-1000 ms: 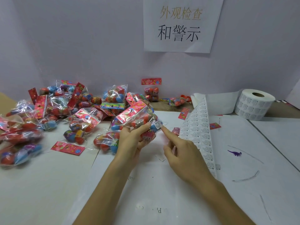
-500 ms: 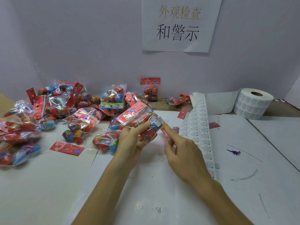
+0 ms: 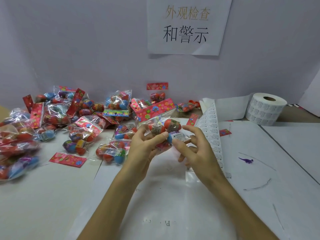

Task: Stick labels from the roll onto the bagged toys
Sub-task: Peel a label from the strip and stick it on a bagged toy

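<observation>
Two hands: left hand (image 3: 143, 149) grips the toy bag (image 3: 161, 125) above the surface (image 3: 52, 196); right hand (image 3: 199, 153) is loose-fingered, thumb touching the bag.
On the bag: a white label (image 3: 178, 136) sits between the hands.
Supply: roll (image 3: 265, 110) stands well right of the right hand.
Advice: rub the label flat, edges last, bag held taut.

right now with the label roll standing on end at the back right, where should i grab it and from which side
I'd grip the label roll across its curved outer wall, coming from above and from its right. It stands on its flat end with the core hole up, and the label strip trails off its left side.
</observation>
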Demonstrator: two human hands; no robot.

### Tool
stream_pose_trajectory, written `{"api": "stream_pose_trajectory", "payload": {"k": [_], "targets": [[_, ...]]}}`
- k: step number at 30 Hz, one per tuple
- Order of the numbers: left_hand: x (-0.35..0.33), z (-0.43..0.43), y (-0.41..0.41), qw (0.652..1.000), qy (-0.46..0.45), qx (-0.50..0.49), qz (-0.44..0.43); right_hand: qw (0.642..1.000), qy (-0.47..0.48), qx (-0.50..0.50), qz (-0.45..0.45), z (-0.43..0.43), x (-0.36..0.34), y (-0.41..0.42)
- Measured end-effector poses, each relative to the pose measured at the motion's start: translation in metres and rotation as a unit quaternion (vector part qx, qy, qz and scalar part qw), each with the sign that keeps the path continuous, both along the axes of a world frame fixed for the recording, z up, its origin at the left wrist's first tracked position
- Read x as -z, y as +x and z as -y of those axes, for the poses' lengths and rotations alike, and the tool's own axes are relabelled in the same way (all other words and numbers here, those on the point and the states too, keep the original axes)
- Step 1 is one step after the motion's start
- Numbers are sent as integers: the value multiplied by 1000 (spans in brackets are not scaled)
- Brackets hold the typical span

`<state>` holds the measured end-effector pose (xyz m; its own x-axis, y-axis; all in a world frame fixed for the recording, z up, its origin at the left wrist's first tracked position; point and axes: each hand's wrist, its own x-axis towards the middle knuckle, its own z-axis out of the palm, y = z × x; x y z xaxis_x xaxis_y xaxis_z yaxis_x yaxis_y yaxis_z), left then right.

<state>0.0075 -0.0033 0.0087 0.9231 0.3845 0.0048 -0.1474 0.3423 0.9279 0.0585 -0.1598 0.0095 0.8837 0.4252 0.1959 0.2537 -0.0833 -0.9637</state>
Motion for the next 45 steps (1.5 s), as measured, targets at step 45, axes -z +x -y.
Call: {"api": "stream_pose_trajectory", "payload": {"k": [45], "targets": [[2, -5, -9, 991, 91, 95, -25, 999, 14, -29, -1, -2, 0, -3]]}}
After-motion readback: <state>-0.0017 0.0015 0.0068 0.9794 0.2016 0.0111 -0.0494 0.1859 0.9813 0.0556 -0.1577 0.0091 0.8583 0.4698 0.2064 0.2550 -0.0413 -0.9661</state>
